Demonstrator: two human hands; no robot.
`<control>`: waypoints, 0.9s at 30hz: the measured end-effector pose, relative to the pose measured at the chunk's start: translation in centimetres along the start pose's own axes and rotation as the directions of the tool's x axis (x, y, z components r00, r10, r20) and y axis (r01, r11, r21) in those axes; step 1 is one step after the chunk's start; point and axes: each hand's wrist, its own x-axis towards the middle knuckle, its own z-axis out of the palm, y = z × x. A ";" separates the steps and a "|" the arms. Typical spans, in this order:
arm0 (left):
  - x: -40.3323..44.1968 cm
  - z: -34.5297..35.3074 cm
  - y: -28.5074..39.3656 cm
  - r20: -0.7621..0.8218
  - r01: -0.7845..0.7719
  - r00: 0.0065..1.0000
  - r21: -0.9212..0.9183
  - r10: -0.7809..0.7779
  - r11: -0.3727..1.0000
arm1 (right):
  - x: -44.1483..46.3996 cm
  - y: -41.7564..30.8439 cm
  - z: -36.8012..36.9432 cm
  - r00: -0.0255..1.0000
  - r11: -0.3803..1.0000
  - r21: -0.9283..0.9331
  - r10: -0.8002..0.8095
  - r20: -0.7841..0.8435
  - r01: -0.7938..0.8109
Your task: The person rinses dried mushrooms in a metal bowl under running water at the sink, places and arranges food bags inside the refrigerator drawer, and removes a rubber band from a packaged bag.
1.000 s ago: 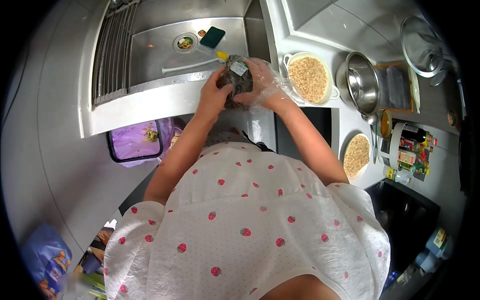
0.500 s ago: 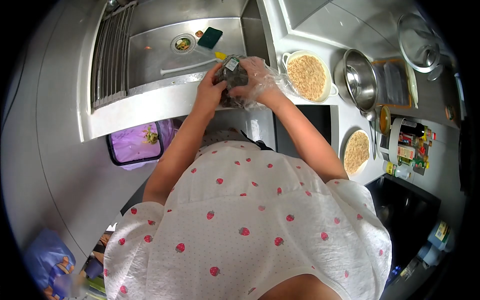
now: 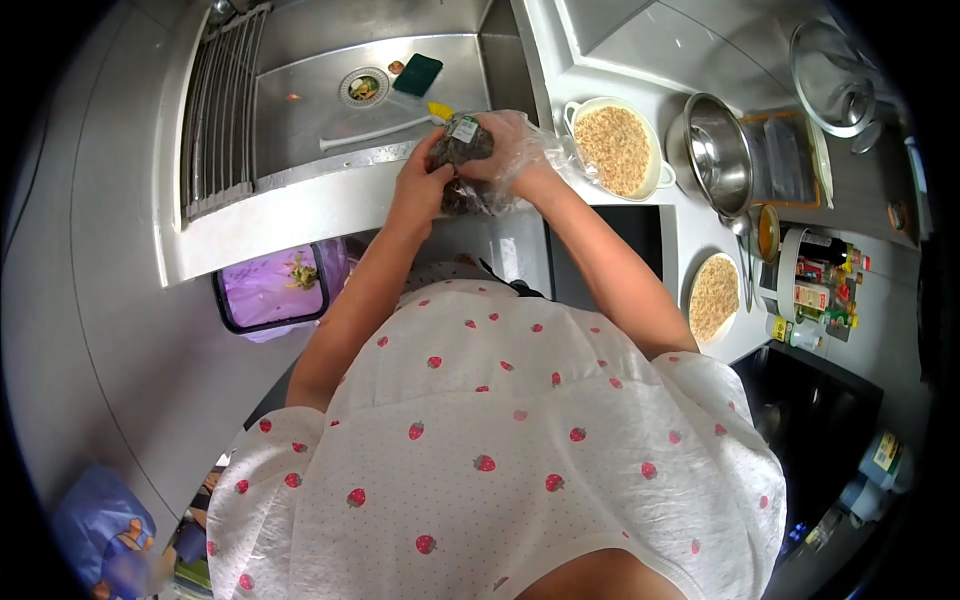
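1. Since the earliest frame, the clear plastic bag (image 3: 460, 150) of dark contents has shifted slightly left, and the right hand (image 3: 508, 152) with it.
2. Left hand (image 3: 421, 188): thumb and fingers are closed on the near left part of the bag.
3. Right hand: its fingers are clamped around the bag's other side, with loose plastic crumpled over the hand and wrist.
4. Between both hands, the bag is held over the front edge of the sink (image 3: 300, 125), its white-and-green label (image 3: 465, 129) facing up.
5. Just beyond the bag, a white-handled tool (image 3: 375, 132) with a yellow end lies in the sink.
6. Farther into the sink are a dark green scouring pad (image 3: 417, 75) and a drain strainer (image 3: 363, 88) holding food scraps.
7. Right of the hands, a two-handled white dish (image 3: 612, 150) of pale flakes stands beside a steel bowl (image 3: 718, 158).
8. Below left of the sink sits a bin (image 3: 255, 300) lined with purple plastic.
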 end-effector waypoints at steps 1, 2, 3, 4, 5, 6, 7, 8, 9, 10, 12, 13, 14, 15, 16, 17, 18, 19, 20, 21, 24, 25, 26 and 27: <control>0.0 0.1 0.1 -0.002 0.010 1.000 -0.001 -0.010 1.000 | 0.2 0.2 0.1 1.000 1.000 0.028 -0.015 -0.011 0.015; -0.1 -0.1 0.2 -0.005 0.020 1.000 -0.001 -0.020 1.000 | 0.3 0.3 0.2 1.000 0.999 0.028 -0.017 -0.010 0.017; 0.0 -0.2 0.1 -0.006 0.019 1.000 -0.001 -0.019 1.000 | 0.3 0.3 0.2 1.000 0.999 0.037 -0.018 -0.016 0.019; 0.1 -0.2 0.0 -0.031 0.019 0.999 0.006 -0.019 1.000 | 0.4 0.2 0.1 1.000 0.999 0.046 -0.018 -0.023 0.019; 0.2 -0.2 -0.1 -0.054 0.021 0.998 0.012 -0.020 1.000 | 0.4 0.1 0.1 1.000 0.999 0.044 -0.017 -0.022 0.018; 0.2 -0.3 -0.1 -0.052 0.022 0.998 0.010 -0.021 1.000 | 0.3 -0.1 -0.1 1.000 0.999 0.030 0.025 -0.003 -0.025; 0.1 -0.3 0.3 -0.051 0.033 0.998 0.045 -0.031 0.998 | 0.3 -0.5 -0.3 0.998 0.998 0.014 0.067 0.015 -0.067; 0.0 -0.3 0.5 -0.051 0.043 0.998 0.079 -0.039 0.996 | 0.0 -1.0 -0.5 0.998 0.998 0.011 0.067 0.018 -0.067; 0.0 -0.3 0.4 -0.052 0.045 0.998 0.077 -0.041 0.996 | -0.4 -1.7 -0.4 0.999 0.998 -0.029 0.049 -0.018 -0.049; 0.0 -0.3 0.2 -0.034 0.029 0.999 0.038 -0.028 0.999 | -0.7 -2.1 -0.3 0.998 0.997 -0.070 0.030 -0.053 -0.034; 0.1 -0.4 -0.1 -0.014 0.016 1.000 -0.002 -0.016 1.000 | -0.5 -2.2 -0.1 0.998 0.999 -0.018 0.043 -0.045 -0.044; 0.1 -0.5 -0.2 -0.011 0.005 1.000 -0.009 -0.005 1.000 | -0.6 -2.1 0.0 0.998 0.998 0.034 0.056 -0.039 -0.054; 0.2 -0.6 -0.2 -0.009 -0.008 1.000 -0.016 0.008 1.000 | -0.5 -1.9 0.2 0.998 0.998 0.033 0.057 -0.040 -0.055; 0.2 -0.6 -0.2 -0.010 -0.010 1.000 -0.016 0.009 1.000 | -0.5 -1.6 0.5 0.997 0.998 0.034 0.062 -0.050 -0.060; 0.2 -0.6 -0.2 -0.022 -0.008 1.000 0.003 0.008 1.000 | -0.3 -1.6 0.6 0.996 0.997 0.036 0.066 -0.059 -0.064; 0.1 -0.6 -0.3 -0.032 -0.003 0.999 0.025 0.003 1.000 | -0.3 -1.5 0.5 0.996 0.997 0.039 0.067 -0.060 -0.065; 0.0 -0.6 -0.2 -0.031 -0.001 1.000 0.028 0.002 1.000 | -0.2 -1.5 0.3 0.998 0.996 0.068 0.059 -0.036 -0.056; 0.0 -0.6 0.0 -0.084 -0.008 0.996 0.072 0.014 0.997 | -0.1 -2.0 -0.3 0.999 0.994 0.096 0.050 -0.014 -0.048; 0.1 -0.5 0.1 -0.134 -0.014 0.991 0.117 0.030 0.993 | -0.2 -2.6 -0.7 0.999 0.994 0.097 0.051 -0.018 -0.049; 0.3 -0.6 0.1 -0.129 -0.016 0.991 0.121 0.032 0.993 | -0.4 -3.4 -1.3 0.987 0.967 0.195 0.163 0.012 -0.162; 0.6 -0.6 0.3 -0.163 -0.070 0.979 0.286 0.120 0.956 | -0.3 -3.1 -1.7 0.924 0.785 0.489 0.345 0.166 -0.381; 0.4 -0.3 1.2 -0.127 -0.252 0.941 0.359 0.315 0.898 | -0.1 -2.7 -1.6 0.878 0.597 0.647 0.376 0.297 -0.474; -0.1 0.1 2.5 -0.074 -0.421 0.866 0.423 0.494 0.802 | 0.0 -2.8 -1.8 0.878 0.591 0.653 0.380 0.292 -0.473; -0.8 0.6 3.9 -0.063 -0.422 0.868 0.426 0.492 0.800 | 0.2 -3.1 -2.0 0.867 0.602 0.625 0.379 0.324 -0.497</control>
